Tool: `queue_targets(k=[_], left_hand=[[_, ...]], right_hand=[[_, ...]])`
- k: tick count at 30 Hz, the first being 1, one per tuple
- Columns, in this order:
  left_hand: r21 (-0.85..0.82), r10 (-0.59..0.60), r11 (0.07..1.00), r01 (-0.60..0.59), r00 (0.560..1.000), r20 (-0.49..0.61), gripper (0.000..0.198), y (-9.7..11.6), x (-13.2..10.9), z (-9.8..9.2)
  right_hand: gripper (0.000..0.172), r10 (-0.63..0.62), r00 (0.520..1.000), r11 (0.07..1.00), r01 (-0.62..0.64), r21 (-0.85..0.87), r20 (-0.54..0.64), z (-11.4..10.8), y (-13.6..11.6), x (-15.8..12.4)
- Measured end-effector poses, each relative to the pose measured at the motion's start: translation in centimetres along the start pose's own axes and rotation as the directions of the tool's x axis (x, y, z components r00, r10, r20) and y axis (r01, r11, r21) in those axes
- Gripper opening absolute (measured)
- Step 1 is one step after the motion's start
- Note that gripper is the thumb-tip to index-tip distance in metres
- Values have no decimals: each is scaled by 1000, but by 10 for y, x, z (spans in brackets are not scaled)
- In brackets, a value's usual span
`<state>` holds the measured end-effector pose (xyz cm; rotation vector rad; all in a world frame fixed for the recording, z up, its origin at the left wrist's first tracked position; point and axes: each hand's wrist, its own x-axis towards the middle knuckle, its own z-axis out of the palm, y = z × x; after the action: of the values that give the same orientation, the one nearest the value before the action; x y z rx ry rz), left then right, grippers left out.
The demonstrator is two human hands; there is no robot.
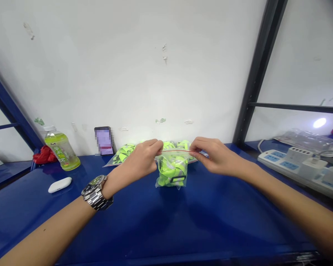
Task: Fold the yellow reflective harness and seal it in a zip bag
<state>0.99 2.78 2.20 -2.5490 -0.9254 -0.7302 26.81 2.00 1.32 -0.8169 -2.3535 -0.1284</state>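
A clear zip bag (172,168) with a red zip line stands upright over the blue tabletop. Inside it is a folded neon-yellow strap (166,176) with grey bands and a black buckle (178,178). My left hand (148,155) pinches the bag's top left corner, thumb and fingers pressed together. At the top right corner, my right hand (211,153) pinches the same edge, so the red line is drawn straight between both hands. A metal watch (97,193) is on my left wrist. Behind my hands lie more bagged neon-yellow straps (124,152), partly hidden.
On the blue table (166,225), a green drink bottle (62,147), a red cloth (44,155) and a white earbud case (60,185) sit left. A phone (104,141) leans on the wall. Power strips (283,160) and plastic wrapping (302,140) are right, beside a dark post (255,74).
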Motion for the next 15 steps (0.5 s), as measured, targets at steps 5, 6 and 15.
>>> queue_targets(k=[5,6,15], left_hand=[[-184,-41,981,64,991,126,22,-2,2,-13],[-181,-17,983,43,990,142,24,0,3,-16],[43,131,989,-142,971,199,15,18,7,-17]], right_hand=[[10,62,998,997,-63,38,25,-7,-4,-4],[11,55,998,998,-56,32,35,-7,-5,-4],[18,31,995,999,-33,11,95,2,-16,9]])
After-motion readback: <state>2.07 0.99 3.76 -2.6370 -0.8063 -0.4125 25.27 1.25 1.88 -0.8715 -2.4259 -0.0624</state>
